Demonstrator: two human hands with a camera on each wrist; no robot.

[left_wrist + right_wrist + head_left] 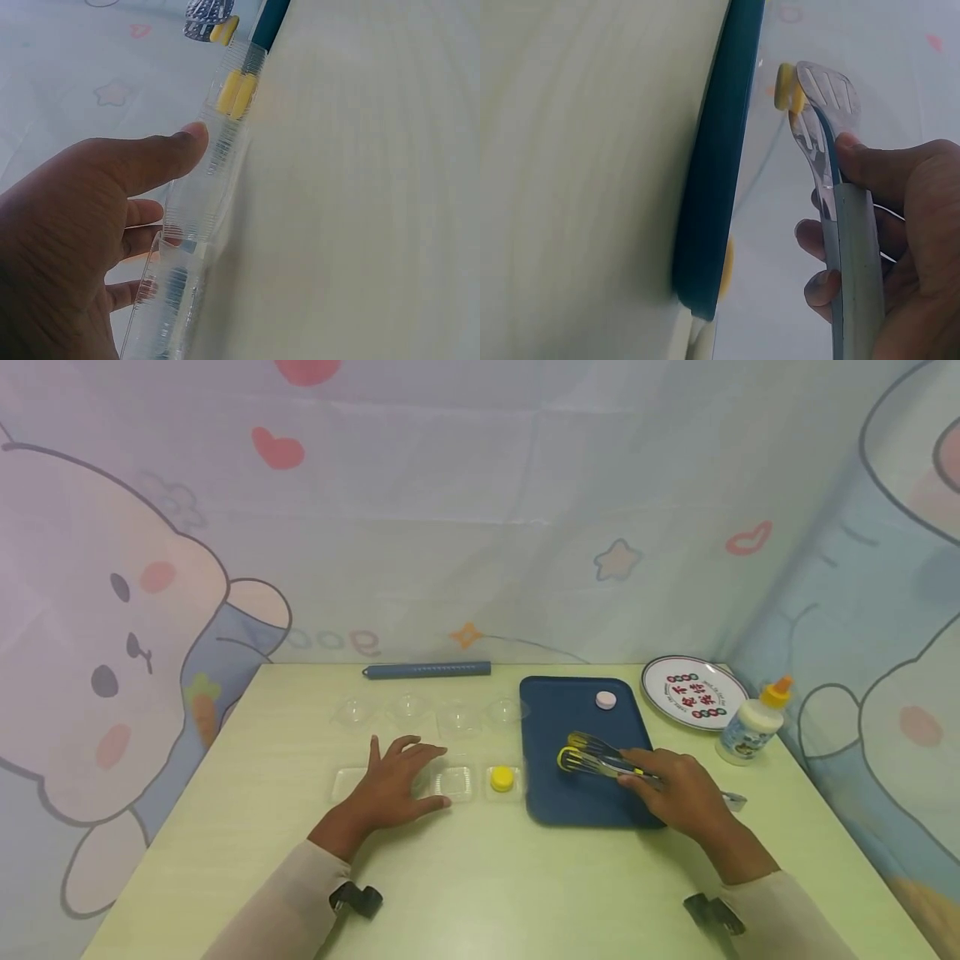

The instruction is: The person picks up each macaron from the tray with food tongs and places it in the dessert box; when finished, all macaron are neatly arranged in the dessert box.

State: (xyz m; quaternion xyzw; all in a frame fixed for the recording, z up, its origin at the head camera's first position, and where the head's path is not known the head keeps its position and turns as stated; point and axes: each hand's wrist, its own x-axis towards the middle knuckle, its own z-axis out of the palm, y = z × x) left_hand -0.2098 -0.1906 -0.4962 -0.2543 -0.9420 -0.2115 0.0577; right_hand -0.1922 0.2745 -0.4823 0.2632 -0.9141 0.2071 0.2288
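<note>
My right hand [678, 793] grips metal tongs [855, 262] with slotted ends above the blue tray [551, 806]. Between those ends sits a yellow macaron [783, 86], raised over the tray in the right wrist view. A pink macaron [606, 700] lies near the tray's far right corner, and a yellow piece [727, 266] peeks over its edge. Fingers spread, my left hand [390, 785] is at the row of clear plastic boxes [452, 783]; its thumb lies along their near side, its other fingers beyond. Another yellow macaron [502, 778] sits in the rightmost box.
Domed clear lids [459, 718] extend behind the boxes. A dark blue stick-shaped pack [427, 670] lies along the table's back edge. Right of the tray are a white plate [693, 681] with red lettering and a white bottle [750, 727] with an orange-tipped yellow cap.
</note>
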